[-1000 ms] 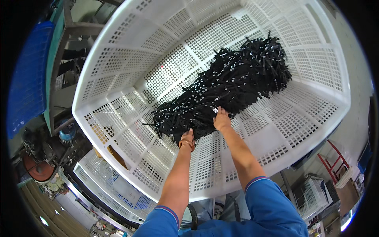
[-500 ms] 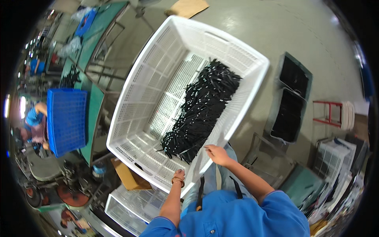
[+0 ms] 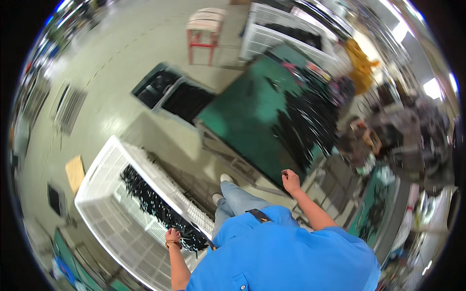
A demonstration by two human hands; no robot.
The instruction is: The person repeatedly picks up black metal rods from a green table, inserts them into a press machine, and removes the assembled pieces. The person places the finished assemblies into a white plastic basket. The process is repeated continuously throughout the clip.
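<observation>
My left hand [image 3: 173,235], with a bracelet at the wrist, is over the near part of a large white slatted basket [image 3: 99,167]. Its fingers look bent but are smeared, and whether they touch anything is unclear. A heap of thin black strips [image 3: 150,201] with small shiny tips lies along one long side inside the basket. My right hand [image 3: 291,181] hovers by the near edge of a green-topped table [image 3: 238,114], its fingers curled in and nothing visible in them. Many black strips [image 3: 303,128] are spread over the table's right part.
Two grey bins [image 3: 165,92] of black pieces stand on the floor beyond the table. A red-legged stool [image 3: 206,31] stands farther off. White crates [image 3: 252,41] are behind the table. Cardboard [image 3: 74,173] lies on the floor at left. A metal-framed chair [image 3: 335,186] is at right.
My view has turned right, bringing the green table to the middle and the white basket to the lower left. My right hand has left the basket's rim and moved toward the table.
</observation>
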